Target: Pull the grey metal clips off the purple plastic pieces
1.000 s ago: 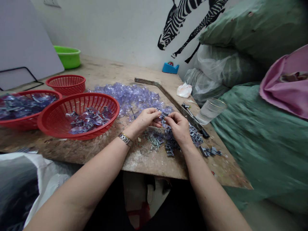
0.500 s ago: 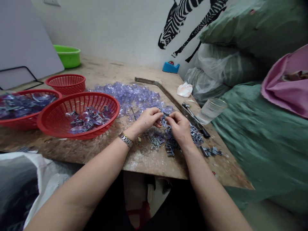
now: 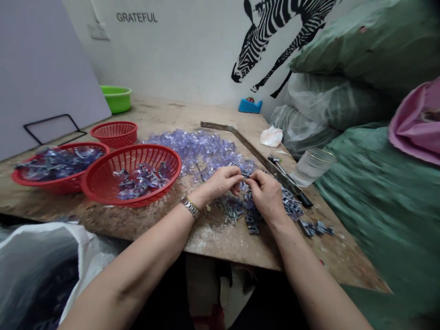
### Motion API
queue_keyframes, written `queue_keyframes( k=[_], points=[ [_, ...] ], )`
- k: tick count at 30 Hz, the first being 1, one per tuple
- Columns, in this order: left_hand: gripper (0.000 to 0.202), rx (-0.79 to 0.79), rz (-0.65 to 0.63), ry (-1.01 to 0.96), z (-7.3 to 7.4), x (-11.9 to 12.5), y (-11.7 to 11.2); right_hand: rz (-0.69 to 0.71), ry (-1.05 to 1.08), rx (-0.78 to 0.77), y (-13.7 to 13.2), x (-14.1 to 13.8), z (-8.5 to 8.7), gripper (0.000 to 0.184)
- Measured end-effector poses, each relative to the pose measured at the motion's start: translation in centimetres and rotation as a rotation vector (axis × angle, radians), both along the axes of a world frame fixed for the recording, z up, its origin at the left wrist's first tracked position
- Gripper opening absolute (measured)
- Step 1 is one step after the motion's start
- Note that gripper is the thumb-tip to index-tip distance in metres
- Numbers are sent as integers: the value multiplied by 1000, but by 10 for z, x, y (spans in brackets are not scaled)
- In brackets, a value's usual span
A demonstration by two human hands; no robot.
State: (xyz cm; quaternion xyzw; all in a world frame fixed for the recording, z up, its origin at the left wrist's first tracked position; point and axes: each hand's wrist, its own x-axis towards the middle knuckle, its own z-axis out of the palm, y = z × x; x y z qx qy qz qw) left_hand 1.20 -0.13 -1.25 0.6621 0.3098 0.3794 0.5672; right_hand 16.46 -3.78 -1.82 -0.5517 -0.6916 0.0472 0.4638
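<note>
Working remotely, I can read a single word through the head camera: "GRATEFUL" (image 3: 136, 17). It sits at about eleven o'clock from the centre of my view, high on the pale wall (image 3: 178, 50). Dark, plain capitals, one line, dipping faintly toward three o'clock. All eight letters legible to me. No other lettering I can make out.
</note>
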Motion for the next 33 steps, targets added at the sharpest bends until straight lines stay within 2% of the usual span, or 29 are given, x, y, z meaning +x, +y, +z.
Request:
queue_keyframes(
  k=[4, 11, 13, 16, 27, 30, 33],
  points=[
    [19, -15, 28, 4, -2, 1, 1, 62, 96, -64, 4, 3, -1, 22],
    [20, -17, 16, -65, 6, -1, 0, 138, 313, -117, 11, 4, -6, 20],
    [20, -5, 15, -52, 6, -2, 0, 163, 362, -164, 12, 5, -8, 26],
    [20, 29, 16, -30, 5, -2, 0, 217, 363, -238, 13, 7, -9, 34],
    [22, 205, 11, 137, -4, -6, 6, 228, 384, -253, 9, 4, -4, 26],
    [21, 164, -7, 94, -3, -5, 6, 248, 417, -265, 9, 3, -4, 25],
    [20, 53, -38, -1, 1, -5, 4, 281, 463, -262, 9, 2, -2, 23]
  ],
)
